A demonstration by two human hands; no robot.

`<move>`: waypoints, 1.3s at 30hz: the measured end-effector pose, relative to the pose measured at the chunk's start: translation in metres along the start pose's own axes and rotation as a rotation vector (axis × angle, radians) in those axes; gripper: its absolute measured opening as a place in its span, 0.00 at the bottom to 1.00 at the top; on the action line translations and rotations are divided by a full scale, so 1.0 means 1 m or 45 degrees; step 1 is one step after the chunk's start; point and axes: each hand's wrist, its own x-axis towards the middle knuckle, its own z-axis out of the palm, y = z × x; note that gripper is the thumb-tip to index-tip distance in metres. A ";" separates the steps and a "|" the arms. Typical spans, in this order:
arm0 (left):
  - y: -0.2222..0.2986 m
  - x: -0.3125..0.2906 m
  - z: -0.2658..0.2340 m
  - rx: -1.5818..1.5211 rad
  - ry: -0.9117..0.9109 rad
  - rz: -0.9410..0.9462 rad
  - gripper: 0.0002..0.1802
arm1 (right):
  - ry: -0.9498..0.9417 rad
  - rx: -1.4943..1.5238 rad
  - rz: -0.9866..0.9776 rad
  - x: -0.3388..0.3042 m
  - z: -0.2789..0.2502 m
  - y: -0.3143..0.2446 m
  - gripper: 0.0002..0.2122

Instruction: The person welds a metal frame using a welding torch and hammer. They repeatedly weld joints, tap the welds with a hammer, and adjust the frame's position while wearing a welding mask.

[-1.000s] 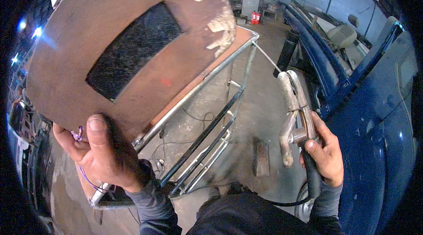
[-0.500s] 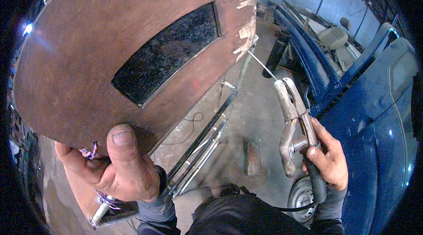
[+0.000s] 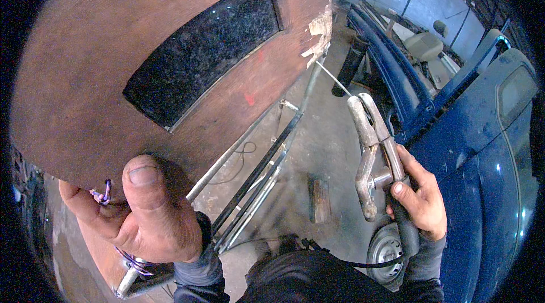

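Observation:
My left hand (image 3: pixel 150 212) grips the lower edge of a brown board welding shield (image 3: pixel 79 76), thumb against its near face. The shield has a dark window (image 3: pixel 204 56) and a torn, pale right edge. Coloured wires (image 3: pixel 102 195) show by my left fingers. In my right hand (image 3: pixel 420 195) is an electrode holder (image 3: pixel 374 149), held by its dark handle with a cable trailing from it. A thin welding electrode (image 3: pixel 335 80) sits in its jaws and points up and left toward a metal tube frame (image 3: pixel 292 124). Its far end meets the shield's edge in view, so contact with the frame cannot be told.
A blue vehicle body (image 3: pixel 477 172) stands close on the right, with more blue panels behind it. A dark cylinder (image 3: pixel 350 64) stands beyond the electrode. On the concrete floor are a brick-like block (image 3: pixel 319 201), a wheel (image 3: pixel 386 252) and a loose cable (image 3: pixel 241 152).
The shield and my left hand appear slightly further left, the window a little higher. The electrode holder has shifted slightly up and left in view. Both grips stay the same.

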 end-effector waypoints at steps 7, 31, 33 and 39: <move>0.025 0.000 -0.015 0.113 -0.348 -0.308 0.61 | 0.091 0.033 0.017 -0.002 0.004 0.000 0.36; 0.021 -0.040 0.011 -0.034 0.027 -0.147 0.43 | 0.124 0.138 -0.022 -0.022 -0.018 0.002 0.36; 0.015 -0.028 0.004 -0.138 0.010 -0.157 0.38 | 0.078 0.080 0.025 -0.018 -0.015 -0.002 0.35; 0.019 -0.021 0.012 -0.122 0.159 -0.262 0.29 | 0.009 0.000 0.009 -0.009 -0.027 0.000 0.32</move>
